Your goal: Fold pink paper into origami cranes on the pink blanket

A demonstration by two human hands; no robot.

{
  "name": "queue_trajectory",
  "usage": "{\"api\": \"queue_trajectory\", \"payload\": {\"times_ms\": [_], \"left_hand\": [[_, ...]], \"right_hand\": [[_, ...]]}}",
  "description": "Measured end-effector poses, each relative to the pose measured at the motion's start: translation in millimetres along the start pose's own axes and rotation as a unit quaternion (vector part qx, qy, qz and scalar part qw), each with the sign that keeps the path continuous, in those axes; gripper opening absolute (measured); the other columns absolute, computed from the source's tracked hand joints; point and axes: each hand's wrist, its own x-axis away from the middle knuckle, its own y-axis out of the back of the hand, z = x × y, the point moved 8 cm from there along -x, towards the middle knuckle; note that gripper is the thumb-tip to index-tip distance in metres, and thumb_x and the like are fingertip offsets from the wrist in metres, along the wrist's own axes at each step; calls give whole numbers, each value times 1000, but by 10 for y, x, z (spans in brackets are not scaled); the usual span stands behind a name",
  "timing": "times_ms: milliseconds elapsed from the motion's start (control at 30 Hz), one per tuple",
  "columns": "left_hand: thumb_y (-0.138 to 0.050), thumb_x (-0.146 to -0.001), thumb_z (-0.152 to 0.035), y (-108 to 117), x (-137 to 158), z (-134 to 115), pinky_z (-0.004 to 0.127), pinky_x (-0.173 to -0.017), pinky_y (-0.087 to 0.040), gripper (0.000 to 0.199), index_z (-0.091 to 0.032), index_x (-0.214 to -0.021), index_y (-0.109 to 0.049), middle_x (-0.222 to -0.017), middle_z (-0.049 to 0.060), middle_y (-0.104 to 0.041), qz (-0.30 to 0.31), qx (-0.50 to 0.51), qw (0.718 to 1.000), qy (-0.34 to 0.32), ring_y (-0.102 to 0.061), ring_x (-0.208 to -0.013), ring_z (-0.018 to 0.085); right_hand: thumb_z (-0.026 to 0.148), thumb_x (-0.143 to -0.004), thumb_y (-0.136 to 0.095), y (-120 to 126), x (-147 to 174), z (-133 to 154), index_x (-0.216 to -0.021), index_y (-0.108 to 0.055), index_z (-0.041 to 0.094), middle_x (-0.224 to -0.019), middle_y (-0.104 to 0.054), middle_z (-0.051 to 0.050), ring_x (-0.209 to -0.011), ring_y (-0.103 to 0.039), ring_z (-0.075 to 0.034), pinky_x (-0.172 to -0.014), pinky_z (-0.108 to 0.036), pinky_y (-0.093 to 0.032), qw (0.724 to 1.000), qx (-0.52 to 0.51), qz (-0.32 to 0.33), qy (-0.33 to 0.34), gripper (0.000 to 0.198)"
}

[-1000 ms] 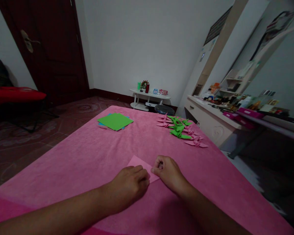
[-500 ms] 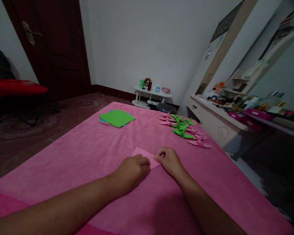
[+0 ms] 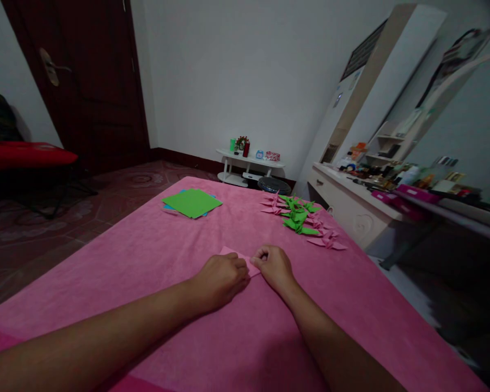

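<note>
A folded sheet of pink origami paper [image 3: 253, 269] lies on the pink bedcover, partly covered by both hands. My left hand [image 3: 224, 276] rests over its left part with the fingers curled down on it. At its right corner, the thumb and forefinger of my right hand [image 3: 274, 267] pinch the paper. Folded paper cranes [image 3: 297, 220], several green and several pink, sit in a cluster beyond my right hand. To the far left is a stack of square paper [image 3: 193, 203], green on top with blue beneath.
The pink bedcover [image 3: 147, 337] spreads under everything. A dressing table [image 3: 351, 204] crowded with bottles stands along the right side. Beyond the far edge are a low white table [image 3: 251, 159] and a dark round lid [image 3: 274, 185]. A red chair [image 3: 28, 155] stands at the left.
My right hand has shifted slightly left with the paper's corner, closer to my left hand, and less of the paper shows. The whole view has tilted a little.
</note>
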Motion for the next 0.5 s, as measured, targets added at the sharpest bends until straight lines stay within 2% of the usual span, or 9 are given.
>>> {"api": "queue_trajectory", "payload": {"times_ms": [233,400,500], "left_hand": [[-43,-89,-26,-101,-1,124,27,-72,-42,24,-22,-94,-66,-94,5,-61,-28,33,999,10,-54,-87,17],[-45,-88,-25,-126,35,144,28,-76,-42,25,-27,-101,-67,-99,3,-61,-28,57,998,4,-54,-90,17],[-46,-88,-24,-110,35,124,27,-74,-42,24,-27,-99,-67,-96,3,-62,-29,57,998,2,-54,-88,16]], "right_hand": [[24,-64,-68,12,-90,-60,-64,-65,20,-67,-63,1,-60,-54,-11,-52,-21,-33,999,-30,7,31,5],[22,-58,-73,27,-94,-279,-67,-67,17,-62,-62,1,-58,-55,-12,-52,-21,-35,995,-76,59,-3,12],[22,-61,-71,32,-89,-323,-72,-69,17,-64,-64,0,-60,-55,-12,-53,-21,-37,994,-93,63,2,12]]}}
